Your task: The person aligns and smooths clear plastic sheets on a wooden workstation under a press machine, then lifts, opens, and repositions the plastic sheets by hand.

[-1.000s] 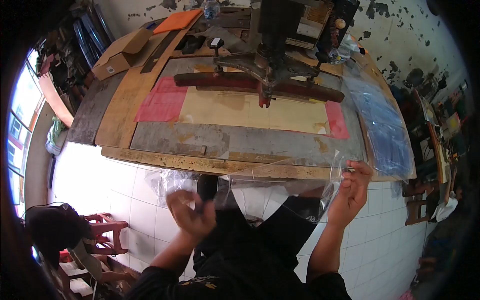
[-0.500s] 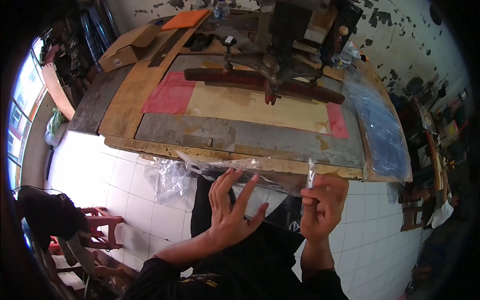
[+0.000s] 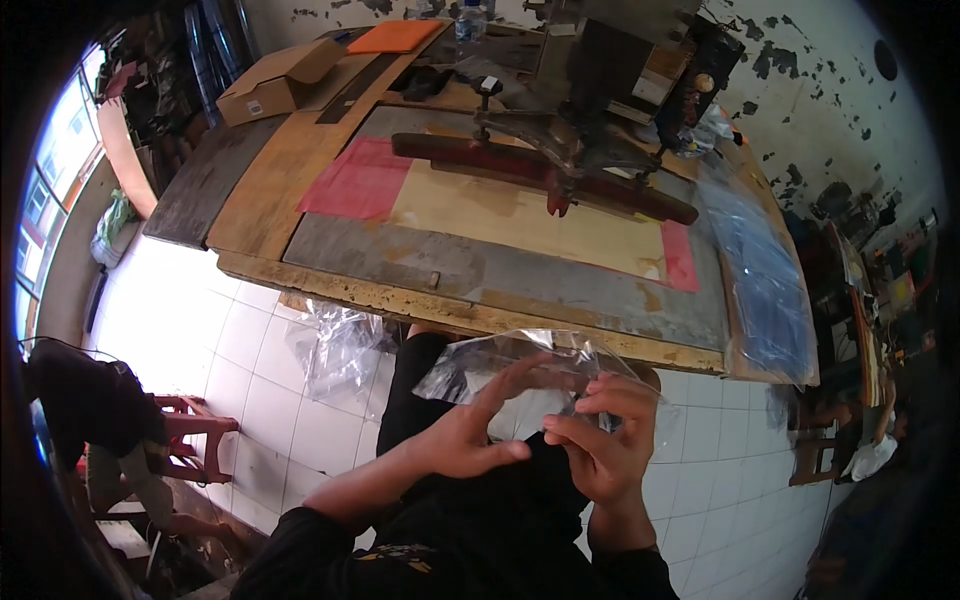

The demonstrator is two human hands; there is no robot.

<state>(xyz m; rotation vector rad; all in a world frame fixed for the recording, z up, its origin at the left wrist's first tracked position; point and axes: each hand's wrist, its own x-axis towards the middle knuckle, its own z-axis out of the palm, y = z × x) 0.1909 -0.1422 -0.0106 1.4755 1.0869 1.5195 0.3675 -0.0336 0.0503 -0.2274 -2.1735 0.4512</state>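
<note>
A clear plastic sheet (image 3: 530, 347) hangs curved and crinkled over my lap, in front of the table's near edge. My right hand (image 3: 608, 440) is closed on the sheet's right part, fingers bent and pinching. My left hand (image 3: 465, 435) has its fingers stretched out and its thumb apart. Its fingers show through the film, against or just behind it; I cannot tell whether they press on it. Behind the sheet is the worktable (image 3: 375, 262), with a press bar (image 3: 480, 158) above a cream pad (image 3: 530, 222).
Pink pieces (image 3: 360, 178) flank the pad. Blue-tinted clear plastic sheets (image 3: 765, 280) lie at the table's right. A cardboard box (image 3: 280, 85) and an orange folder-like sheet (image 3: 397, 36) are at the back left. Crumpled plastic (image 3: 340, 350) hangs below the table edge. A red stool (image 3: 195, 435) stands left.
The plastic sheet has come off the table edge toward me and now bows upward. My right hand has moved left and lower, nearer my left hand. The view has shifted slightly.
</note>
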